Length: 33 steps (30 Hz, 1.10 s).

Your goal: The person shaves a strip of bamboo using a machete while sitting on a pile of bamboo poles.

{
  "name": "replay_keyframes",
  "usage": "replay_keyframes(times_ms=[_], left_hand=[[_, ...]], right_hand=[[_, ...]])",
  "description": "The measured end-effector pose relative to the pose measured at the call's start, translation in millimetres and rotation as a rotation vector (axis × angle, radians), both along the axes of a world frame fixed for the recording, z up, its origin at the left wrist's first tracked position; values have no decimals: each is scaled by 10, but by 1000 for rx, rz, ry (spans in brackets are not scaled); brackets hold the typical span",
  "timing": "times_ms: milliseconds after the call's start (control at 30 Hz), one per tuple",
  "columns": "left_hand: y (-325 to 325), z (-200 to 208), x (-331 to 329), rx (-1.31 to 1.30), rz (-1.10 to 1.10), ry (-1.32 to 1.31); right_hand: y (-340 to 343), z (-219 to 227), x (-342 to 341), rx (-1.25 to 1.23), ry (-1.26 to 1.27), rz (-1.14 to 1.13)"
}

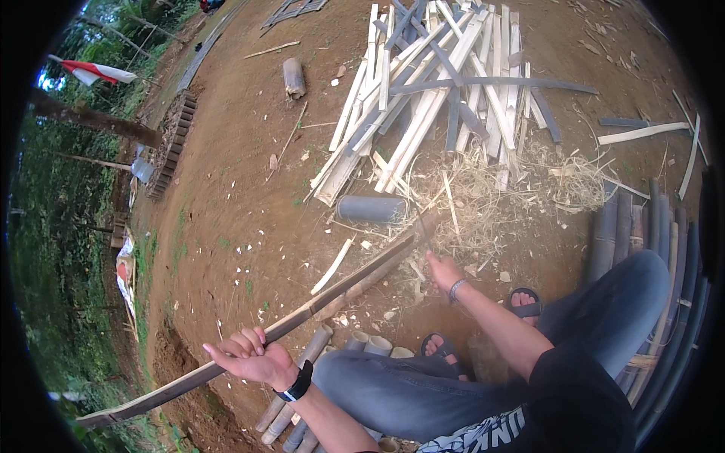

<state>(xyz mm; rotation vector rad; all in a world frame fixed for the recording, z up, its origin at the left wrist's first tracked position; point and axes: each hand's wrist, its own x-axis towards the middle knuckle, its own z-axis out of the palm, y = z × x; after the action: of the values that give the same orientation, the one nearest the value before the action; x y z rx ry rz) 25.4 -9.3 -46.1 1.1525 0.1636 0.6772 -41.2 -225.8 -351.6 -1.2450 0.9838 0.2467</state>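
Observation:
A long split bamboo strip (351,282) slants from the lower left up to the middle, dark on one face and pale along its edge. My left hand (253,357) is closed around its lower part, a dark watch band on the wrist. Close to the strip's upper end, my right hand (444,272) grips a thin knife (424,228), whose blurred blade points away from me. The handle is hidden in my fist. Under the strip's upper part lies a brown length of wood or bamboo (371,284).
Ahead is a large pile of split bamboo strips (434,98) beside tangled shavings (483,189). A short bamboo section (371,209) lies before them. Bamboo poles (657,226) are at my right, cut bamboo tubes (302,377) by my left leg. My sandaled feet (522,302) rest on bare soil.

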Motion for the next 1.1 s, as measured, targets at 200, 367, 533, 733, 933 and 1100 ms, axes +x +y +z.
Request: replay_keyframes(times_ms=[200,367,533,733,933,1100], left_hand=[[43,-15,3,-21,-42,-27],[49,-3,1,-39,-60,-44],[-1,-7,-25,-55,-81,-53],[-25,3,-29,-84,-105,-69],[-20,32,-76,-30,-141,-62],[67,-38,-129,-12,-93,-56]], right_hand=[[-252,193,480,-25,-64,343],[-154,486,638,-45,-29,654],[-523,229,503,178,-57,732],[-612,383,-241,-362,-60,749],[-611,140,-670,-361,110,559],[-309,95,-580,-430,33,432]])
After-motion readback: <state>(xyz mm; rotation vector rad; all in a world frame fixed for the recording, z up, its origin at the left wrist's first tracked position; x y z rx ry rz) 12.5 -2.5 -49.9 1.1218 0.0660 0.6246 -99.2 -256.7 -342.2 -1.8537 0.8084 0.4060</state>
